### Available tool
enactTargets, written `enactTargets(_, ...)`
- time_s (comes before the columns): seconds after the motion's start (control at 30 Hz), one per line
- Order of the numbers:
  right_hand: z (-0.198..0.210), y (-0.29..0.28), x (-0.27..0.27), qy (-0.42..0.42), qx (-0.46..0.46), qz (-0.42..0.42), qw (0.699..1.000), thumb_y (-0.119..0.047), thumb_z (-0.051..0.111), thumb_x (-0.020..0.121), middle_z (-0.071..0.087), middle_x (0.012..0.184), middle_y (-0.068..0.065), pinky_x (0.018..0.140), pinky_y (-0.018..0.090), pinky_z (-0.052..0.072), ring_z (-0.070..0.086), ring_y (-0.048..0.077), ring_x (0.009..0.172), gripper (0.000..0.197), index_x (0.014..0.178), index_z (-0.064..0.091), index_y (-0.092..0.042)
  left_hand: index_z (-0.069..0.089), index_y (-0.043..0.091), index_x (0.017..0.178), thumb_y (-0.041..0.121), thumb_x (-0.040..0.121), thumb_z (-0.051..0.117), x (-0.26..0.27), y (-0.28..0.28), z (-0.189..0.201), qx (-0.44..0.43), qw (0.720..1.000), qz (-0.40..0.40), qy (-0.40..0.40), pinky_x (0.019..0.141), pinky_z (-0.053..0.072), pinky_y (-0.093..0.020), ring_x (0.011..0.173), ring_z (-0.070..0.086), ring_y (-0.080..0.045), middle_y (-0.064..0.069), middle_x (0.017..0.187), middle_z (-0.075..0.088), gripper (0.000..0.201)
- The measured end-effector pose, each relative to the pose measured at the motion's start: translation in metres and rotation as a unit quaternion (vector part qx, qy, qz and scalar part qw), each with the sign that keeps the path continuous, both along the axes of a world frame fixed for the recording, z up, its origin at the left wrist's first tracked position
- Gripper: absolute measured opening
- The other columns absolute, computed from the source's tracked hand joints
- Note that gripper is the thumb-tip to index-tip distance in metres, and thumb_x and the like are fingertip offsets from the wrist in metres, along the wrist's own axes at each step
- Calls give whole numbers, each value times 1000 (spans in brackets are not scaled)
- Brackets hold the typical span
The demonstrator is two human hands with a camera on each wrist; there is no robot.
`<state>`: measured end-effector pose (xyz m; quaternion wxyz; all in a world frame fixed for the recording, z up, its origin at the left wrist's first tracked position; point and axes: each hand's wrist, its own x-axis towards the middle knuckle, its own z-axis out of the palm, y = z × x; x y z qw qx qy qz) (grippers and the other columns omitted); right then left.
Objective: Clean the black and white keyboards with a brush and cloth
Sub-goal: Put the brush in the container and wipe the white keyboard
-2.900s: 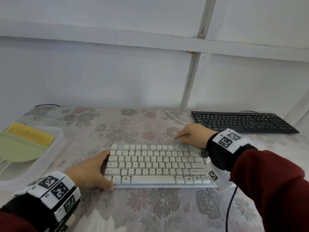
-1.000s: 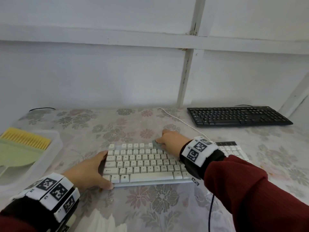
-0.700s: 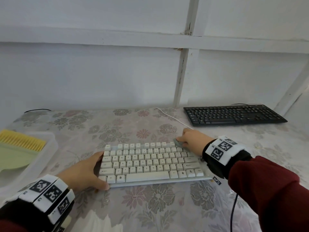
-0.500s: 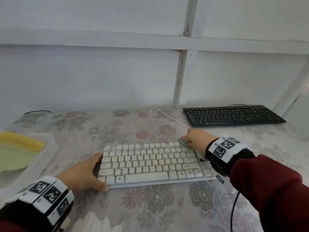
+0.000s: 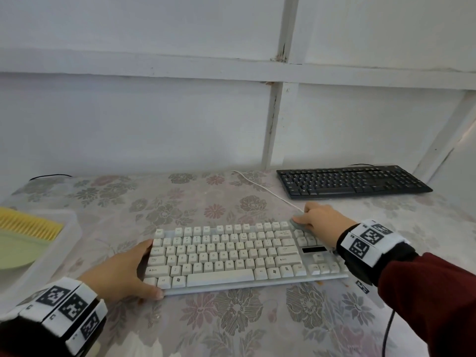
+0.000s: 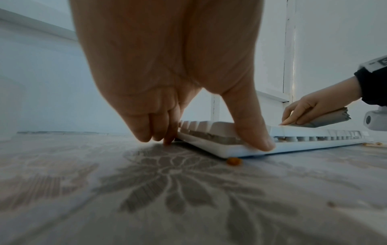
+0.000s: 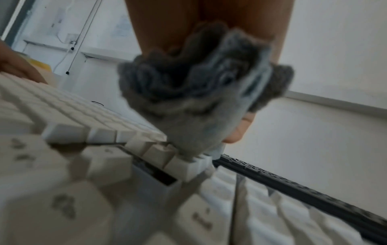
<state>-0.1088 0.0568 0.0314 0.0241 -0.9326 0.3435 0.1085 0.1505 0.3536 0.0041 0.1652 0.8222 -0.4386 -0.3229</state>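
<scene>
The white keyboard (image 5: 231, 253) lies on the flowered tablecloth in front of me. My left hand (image 5: 121, 273) grips its left end, thumb (image 6: 251, 132) on the front corner and fingers curled at the side. My right hand (image 5: 322, 220) holds a bunched grey cloth (image 5: 296, 223) and presses it onto the top row of keys above the navigation block. The right wrist view shows the cloth (image 7: 199, 91) meeting the keycaps (image 7: 188, 165). The black keyboard (image 5: 353, 182) lies at the back right, untouched. A brush with yellow bristles (image 5: 28, 228) lies in a tray at the left.
The clear plastic tray (image 5: 65, 243) holds the brush and a green dustpan (image 5: 15, 253). A white cable (image 5: 265, 188) runs back from the white keyboard towards the wall. A small orange crumb (image 6: 233, 161) lies under the keyboard's front left corner. A white wall stands close behind the table.
My right hand has slid the cloth rightward along the top key row, from about its middle to the right-hand end. The left hand has kept its grip on the keyboard's left end.
</scene>
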Motion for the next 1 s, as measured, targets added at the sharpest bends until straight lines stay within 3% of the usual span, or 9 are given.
enactTargets(0.13,-4,-6,-4,-24,-5,-12,1000,-44,40,96,55,101,10,61,26,36,48,21,84,45,107,60,-5,20,35,141,44,56,86,-1,1,-1,-6,1000,7,-2,100,37,-21,117,47,-3,22,129,46,108)
enactTargets(0.2,-4,-10,-7,-2,-28,-13,1000,-39,36,99,52,101,8,67,25,38,50,22,85,40,113,61,-11,20,35,142,49,50,86,0,1,0,-4,1000,6,6,101,37,-22,118,48,-3,22,129,46,114)
enactTargets(0.33,-1,-22,-19,35,-43,-53,997,-10,39,97,38,94,3,71,25,36,46,23,85,32,118,60,-20,20,35,142,75,22,73,1,2,2,0,1000,3,8,97,38,-20,115,48,-2,23,126,46,137)
enactTargets(0.47,12,-23,-22,23,-10,-43,999,-25,40,100,50,113,8,76,25,38,53,26,99,32,125,58,-18,21,34,143,81,12,68,0,2,3,-6,1000,4,7,103,39,-25,117,48,-4,21,131,47,147)
enactTargets(0.6,12,-2,-10,-8,-20,42,999,-32,38,101,45,102,3,59,14,29,50,24,90,29,105,63,-17,21,34,143,81,12,69,-2,2,4,1,1000,3,8,104,38,-26,118,48,-5,19,132,47,147)
enactTargets(0.73,-4,-5,-9,-9,-44,11,999,-12,42,96,41,95,2,65,27,35,46,24,86,18,84,51,-22,20,34,143,79,14,68,-3,1,5,3,1000,1,8,101,38,-23,117,47,-4,19,131,46,145)
enactTargets(0.83,3,-9,-11,33,-37,-29,998,-5,41,95,41,103,6,72,30,37,45,26,93,28,109,60,-19,20,33,143,78,15,69,-2,1,5,1,1000,3,8,102,38,-24,117,48,-4,19,132,46,145)
enactTargets(0.9,9,-12,-16,80,-44,-43,995,-2,38,94,35,98,4,74,29,35,39,23,88,33,115,59,-16,20,33,143,78,16,70,-3,1,5,1,1000,2,9,102,38,-24,118,47,-4,19,132,46,144)
enactTargets(1.0,20,-22,-25,96,-52,-42,993,-17,38,99,34,98,3,75,25,35,43,23,87,32,122,60,-18,18,34,144,74,20,70,-4,1,5,1,1000,1,2,98,37,-20,116,47,-4,19,133,45,139)
